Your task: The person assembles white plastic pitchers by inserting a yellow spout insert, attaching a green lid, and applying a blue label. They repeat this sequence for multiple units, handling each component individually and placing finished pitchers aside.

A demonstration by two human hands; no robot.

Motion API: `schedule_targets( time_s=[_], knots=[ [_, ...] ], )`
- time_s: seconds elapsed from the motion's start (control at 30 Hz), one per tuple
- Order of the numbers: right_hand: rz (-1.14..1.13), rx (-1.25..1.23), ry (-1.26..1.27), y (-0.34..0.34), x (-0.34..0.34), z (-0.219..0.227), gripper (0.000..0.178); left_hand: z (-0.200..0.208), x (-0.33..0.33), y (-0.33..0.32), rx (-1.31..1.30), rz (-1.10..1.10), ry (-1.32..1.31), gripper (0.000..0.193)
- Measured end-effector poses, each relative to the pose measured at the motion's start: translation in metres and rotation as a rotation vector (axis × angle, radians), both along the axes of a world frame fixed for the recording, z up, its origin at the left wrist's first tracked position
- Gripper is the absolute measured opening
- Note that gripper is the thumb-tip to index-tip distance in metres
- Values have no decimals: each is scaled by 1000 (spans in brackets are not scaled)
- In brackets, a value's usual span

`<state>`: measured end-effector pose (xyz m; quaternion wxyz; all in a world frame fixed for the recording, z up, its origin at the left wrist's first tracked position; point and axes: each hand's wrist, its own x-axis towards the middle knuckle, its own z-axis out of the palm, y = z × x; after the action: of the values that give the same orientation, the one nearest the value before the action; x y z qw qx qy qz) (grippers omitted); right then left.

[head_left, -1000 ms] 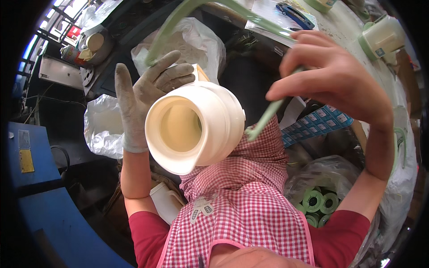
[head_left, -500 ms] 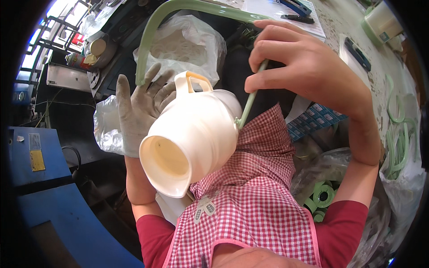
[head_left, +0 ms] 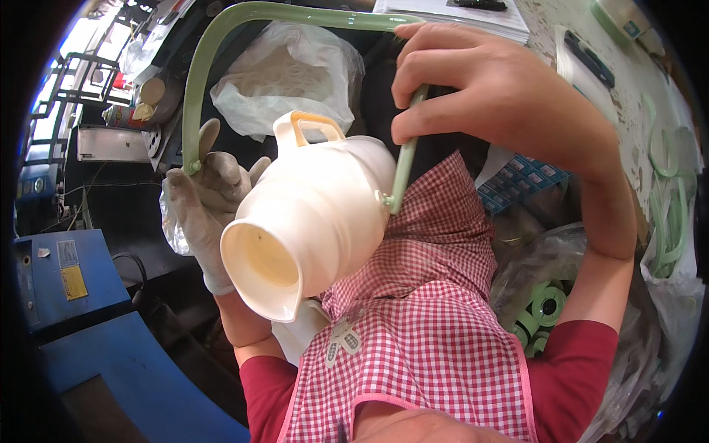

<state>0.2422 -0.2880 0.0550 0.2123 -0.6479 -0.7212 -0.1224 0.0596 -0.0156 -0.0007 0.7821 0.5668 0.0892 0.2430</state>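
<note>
A cream jug with a pouring lip and a small side handle hangs tilted, its mouth towards me at lower left. A long green bail handle is joined to the jug's right side and arches over it. My bare right hand is closed round the handle's right part, thumb and fingers gripping it. My gloved left hand is beside the jug, palm up, fingers apart and partly curled. The handle's loose left end lies just by its thumb and forefinger; whether they touch is unclear.
A white plastic bag of pale rings lies beyond the jug. Green round parts sit in a clear bag at right, with more green handles farther right. A blue machine stands at left. A dark cutter lies on the worktable.
The jug and green handle have shifted slightly left. My left hand has dropped lower, its fingers curling from straight, and the handle's loose end has come between thumb and forefinger.
</note>
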Motion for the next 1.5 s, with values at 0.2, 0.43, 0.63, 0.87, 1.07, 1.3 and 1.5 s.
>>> schedule_targets(
  time_s=[0.2, 0.43, 0.63, 0.87, 1.07, 1.3, 1.5],
  knots=[
    [-29, 25, 109, 7, 5, -32, 21, 7, 7, 1, 125, 278, 174, 50],
    [-161, 448, 845, 30, -25, -103, 46, -9, -12, -10, 125, 348, 105, 53],
    [-529, 960, 1470, 101, -45, -131, 77, -15, -14, -23, 539, 389, -90, 64],
    [-79, 823, 2114, 84, -54, -88, 25, -18, -12, -13, 1001, 366, -281, 80],
    [-63, 824, 2166, 91, -67, -78, 22, -12, -23, -22, 1165, 174, -492, 91],
    [-229, 647, 1761, 95, -79, -84, 22, -21, -7, -45, 1263, 280, -762, 84],
    [-111, 587, 1842, 85, -66, -72, 26, 2, -18, -31, 1024, 78, -256, 75]
  ],
)
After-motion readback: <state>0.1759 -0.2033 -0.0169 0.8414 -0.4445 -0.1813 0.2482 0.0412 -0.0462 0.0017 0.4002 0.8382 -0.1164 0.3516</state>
